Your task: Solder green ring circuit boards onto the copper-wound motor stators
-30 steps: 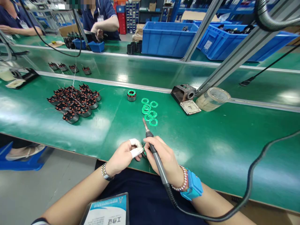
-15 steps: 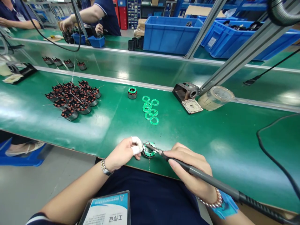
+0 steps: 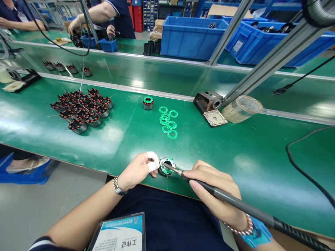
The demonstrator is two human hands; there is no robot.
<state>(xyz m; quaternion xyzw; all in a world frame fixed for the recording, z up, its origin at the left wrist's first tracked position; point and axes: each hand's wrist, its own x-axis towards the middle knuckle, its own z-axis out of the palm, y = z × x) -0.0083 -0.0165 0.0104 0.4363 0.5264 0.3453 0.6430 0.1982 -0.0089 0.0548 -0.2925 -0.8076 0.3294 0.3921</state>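
Observation:
A motor stator (image 3: pixel 171 161) with a green ring-shaped circuit board on top sits at the bench's near edge, a thin wire hanging below it. My left hand (image 3: pixel 141 169), white covers on thumb and forefinger, is closed with its fingertips against the stator's left side; any small item in the pinch is hidden. Held like a pen in my right hand (image 3: pixel 216 188) is a soldering iron (image 3: pixel 235 200), its tip over the left part of the board. Farther up the bench lie several loose green ring boards (image 3: pixel 172 134) and another board-topped stator (image 3: pixel 148 103).
Many wound stators (image 3: pixel 78 126) stand clustered at the left. A metal stand (image 3: pixel 208 101), a sponge pad (image 3: pixel 215 118) and a clear tub (image 3: pixel 242 108) are at the right. Beyond are a metal post (image 3: pixel 230 31), blue crates (image 3: pixel 192 36) and a co-worker's arm (image 3: pixel 96 17).
The soldering iron's tip has shifted slightly down on the board, and my right hand a little to the right. My left hand stays put. Several stators beyond the rail have slid left.

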